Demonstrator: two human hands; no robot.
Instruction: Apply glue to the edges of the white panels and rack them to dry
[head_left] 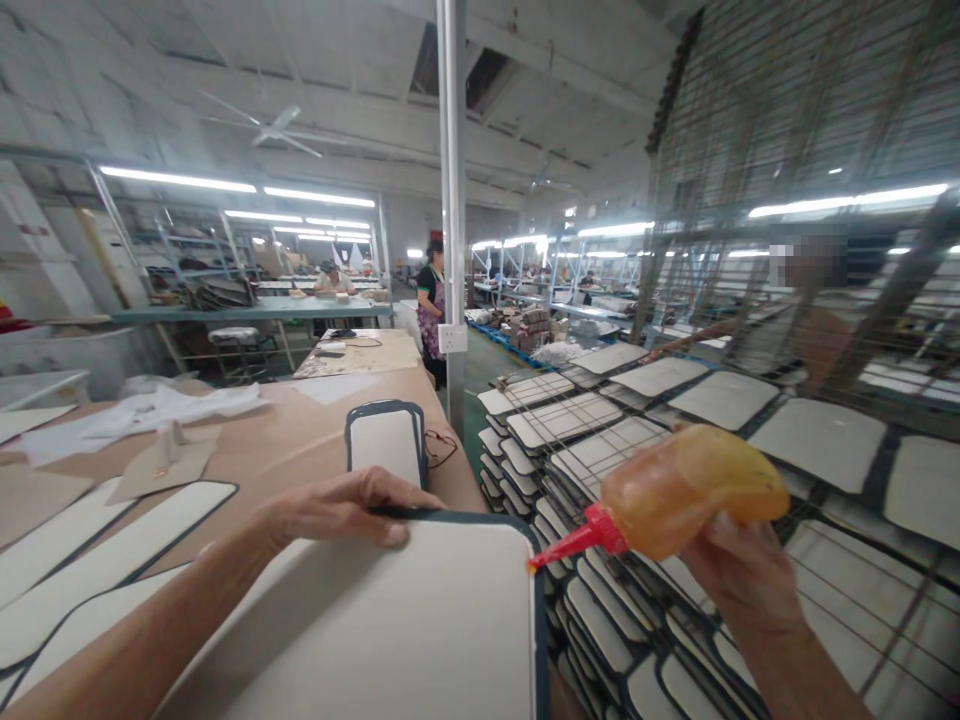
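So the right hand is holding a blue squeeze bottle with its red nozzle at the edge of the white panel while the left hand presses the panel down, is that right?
Not quite: the squeeze bottle is amber-orange, not blue, as the head view shows. The rest holds: the right hand holds it with the red nozzle at the white panel's dark-trimmed edge, and the left hand presses on the panel.

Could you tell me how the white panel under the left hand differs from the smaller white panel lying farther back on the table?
The near panel is pressed by the left hand, and the glue bottle in the right hand points its red tip at its edge. The far panel lies untouched and looks smaller. Both are white with dark trim.
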